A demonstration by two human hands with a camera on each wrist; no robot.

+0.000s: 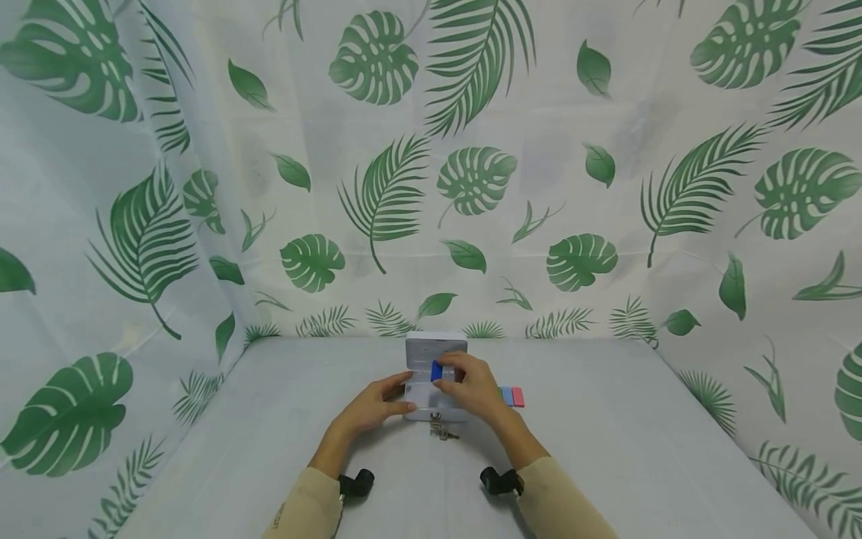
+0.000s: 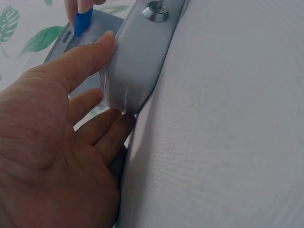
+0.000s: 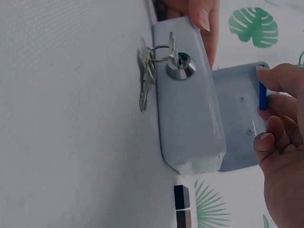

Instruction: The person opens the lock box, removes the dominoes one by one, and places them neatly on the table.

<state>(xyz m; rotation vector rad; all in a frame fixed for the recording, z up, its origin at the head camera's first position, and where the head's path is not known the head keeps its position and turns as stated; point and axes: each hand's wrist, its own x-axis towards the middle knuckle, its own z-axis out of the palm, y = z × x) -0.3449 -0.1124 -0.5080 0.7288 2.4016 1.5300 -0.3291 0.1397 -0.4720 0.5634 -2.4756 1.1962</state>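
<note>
A small grey-white metal lock box [image 1: 438, 414] stands on the table with its lid [image 1: 436, 355] raised at the back. Keys on a ring [image 3: 151, 66] hang from the lock [image 3: 181, 66] on its front. My left hand [image 1: 369, 406] grips the box's left end, thumb at the front corner and fingers along the side. Over the open box, my right hand [image 1: 474, 384] pinches a flat blue block [image 1: 437, 371] between thumb and fingertips. In the right wrist view the same blue block [image 3: 262, 95] stands out in front of the lid's inner face.
Right of the box, a light blue block [image 1: 507, 397] and a pinkish-red block [image 1: 518, 397] lie on the white table [image 1: 606, 449], a sliver of green beside them. A leaf-print cloth [image 1: 525, 284] surrounds the table at the back and sides.
</note>
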